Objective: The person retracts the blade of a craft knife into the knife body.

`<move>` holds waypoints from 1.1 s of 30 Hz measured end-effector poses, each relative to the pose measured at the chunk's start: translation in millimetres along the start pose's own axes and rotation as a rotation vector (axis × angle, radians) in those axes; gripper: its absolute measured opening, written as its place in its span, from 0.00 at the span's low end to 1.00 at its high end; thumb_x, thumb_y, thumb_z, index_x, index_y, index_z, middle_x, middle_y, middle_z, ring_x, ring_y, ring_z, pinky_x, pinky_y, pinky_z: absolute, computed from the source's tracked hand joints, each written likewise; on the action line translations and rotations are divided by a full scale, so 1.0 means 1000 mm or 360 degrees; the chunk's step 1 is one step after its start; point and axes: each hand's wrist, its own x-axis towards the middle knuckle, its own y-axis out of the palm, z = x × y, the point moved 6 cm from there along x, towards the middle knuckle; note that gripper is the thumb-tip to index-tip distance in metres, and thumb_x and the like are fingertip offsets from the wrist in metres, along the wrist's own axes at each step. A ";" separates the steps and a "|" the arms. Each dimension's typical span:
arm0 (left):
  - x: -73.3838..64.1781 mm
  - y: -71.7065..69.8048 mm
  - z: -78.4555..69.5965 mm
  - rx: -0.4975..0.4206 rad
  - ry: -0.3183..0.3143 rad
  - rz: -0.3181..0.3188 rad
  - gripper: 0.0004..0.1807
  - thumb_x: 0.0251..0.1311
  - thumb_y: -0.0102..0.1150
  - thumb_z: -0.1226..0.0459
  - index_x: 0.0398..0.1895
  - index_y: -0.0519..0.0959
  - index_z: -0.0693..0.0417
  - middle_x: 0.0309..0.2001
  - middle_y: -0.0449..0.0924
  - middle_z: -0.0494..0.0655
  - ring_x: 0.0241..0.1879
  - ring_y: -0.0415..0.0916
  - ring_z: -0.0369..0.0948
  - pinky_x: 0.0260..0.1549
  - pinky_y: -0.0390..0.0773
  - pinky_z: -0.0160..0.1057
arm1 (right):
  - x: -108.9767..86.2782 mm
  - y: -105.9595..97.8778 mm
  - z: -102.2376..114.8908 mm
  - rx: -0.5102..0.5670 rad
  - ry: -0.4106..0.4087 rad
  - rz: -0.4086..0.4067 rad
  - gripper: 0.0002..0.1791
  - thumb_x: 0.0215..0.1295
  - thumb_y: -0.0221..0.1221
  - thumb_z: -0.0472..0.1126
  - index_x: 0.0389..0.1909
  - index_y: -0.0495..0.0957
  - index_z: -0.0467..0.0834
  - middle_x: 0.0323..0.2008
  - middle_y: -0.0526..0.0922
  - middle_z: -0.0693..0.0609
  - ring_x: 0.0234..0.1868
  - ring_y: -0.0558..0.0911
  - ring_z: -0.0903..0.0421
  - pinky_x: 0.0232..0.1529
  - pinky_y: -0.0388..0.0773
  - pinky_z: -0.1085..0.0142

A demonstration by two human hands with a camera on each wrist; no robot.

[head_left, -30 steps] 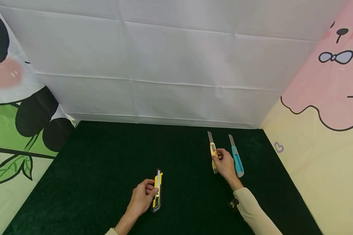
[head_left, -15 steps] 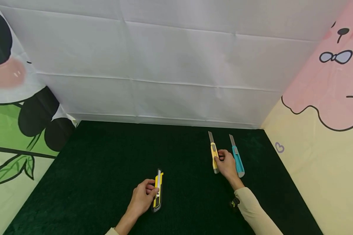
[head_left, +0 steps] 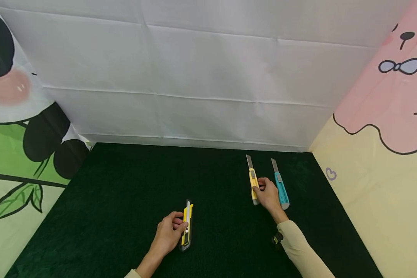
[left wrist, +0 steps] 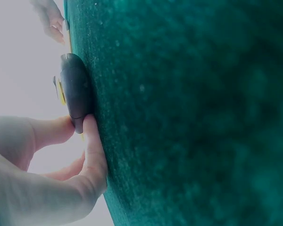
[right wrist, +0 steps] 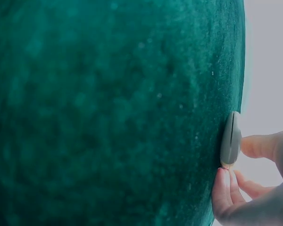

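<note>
On cloth [head_left: 132,185]; left grip [head_left: 168,231] pinches black-yellow cutter [head_left: 187,217]; right grip [head_left: 268,195], yellow cutter [head_left: 253,178]; both unmoved.

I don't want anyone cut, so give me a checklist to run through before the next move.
1. Grip of the left hand on the black-and-yellow cutter: ok, held between thumb and fingers.
2. Grip of the right hand on the yellow cutter: ok, pinched at the handle.
3. Right hand clear of the yellow cutter's blade: ok.
4. Yellow cutter's and teal cutter's blades retracted: not ok, both extended.
5. Black-and-yellow cutter's blade retracted: cannot tell.
6. Right hand not touching the teal cutter: cannot tell, they look very close.
</note>
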 end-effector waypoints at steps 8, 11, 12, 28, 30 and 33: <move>0.001 0.001 0.000 -0.0022 0.0002 0.0006 0.21 0.65 0.64 0.68 0.60 0.75 0.64 0.41 0.78 0.51 0.36 0.77 0.41 0.35 0.83 0.42 | 0.002 0.000 -0.002 0.0006 0.0017 0.0019 0.24 0.71 0.61 0.39 0.64 0.70 0.35 0.55 0.76 0.36 0.49 0.78 0.45 0.49 0.80 0.54; 0.001 0.002 -0.001 -0.0021 0.0001 0.0002 0.21 0.65 0.64 0.68 0.60 0.75 0.64 0.41 0.78 0.51 0.36 0.77 0.41 0.35 0.83 0.42 | 0.004 0.000 -0.002 0.0003 0.0016 0.0030 0.24 0.71 0.62 0.39 0.63 0.71 0.35 0.54 0.76 0.36 0.46 0.79 0.47 0.46 0.81 0.57; 0.002 0.002 -0.002 -0.0019 0.0003 0.0001 0.21 0.65 0.64 0.67 0.60 0.75 0.64 0.41 0.78 0.51 0.36 0.77 0.41 0.34 0.83 0.42 | 0.005 0.000 -0.002 0.0002 0.0016 0.0036 0.24 0.71 0.62 0.39 0.63 0.71 0.35 0.54 0.77 0.36 0.46 0.79 0.47 0.45 0.81 0.58; 0.005 0.004 0.000 -0.0022 -0.0012 0.0002 0.21 0.65 0.64 0.68 0.60 0.75 0.65 0.41 0.78 0.51 0.36 0.77 0.42 0.34 0.83 0.42 | 0.012 -0.003 -0.004 0.0039 0.0042 0.0065 0.21 0.72 0.61 0.39 0.62 0.74 0.36 0.54 0.79 0.37 0.45 0.81 0.48 0.44 0.82 0.59; 0.006 0.005 0.000 -0.0023 -0.0015 0.0005 0.21 0.65 0.64 0.68 0.60 0.75 0.65 0.41 0.78 0.51 0.36 0.77 0.42 0.34 0.83 0.42 | 0.013 -0.003 -0.005 0.0034 0.0044 0.0059 0.20 0.73 0.60 0.40 0.62 0.74 0.36 0.53 0.79 0.37 0.45 0.81 0.48 0.45 0.82 0.59; 0.006 0.005 0.002 -0.0019 -0.0023 0.0004 0.21 0.65 0.64 0.68 0.60 0.75 0.64 0.41 0.78 0.51 0.35 0.77 0.42 0.33 0.83 0.42 | 0.014 -0.003 -0.006 0.0052 0.0049 0.0060 0.19 0.74 0.58 0.40 0.61 0.75 0.36 0.52 0.80 0.38 0.44 0.81 0.49 0.44 0.81 0.59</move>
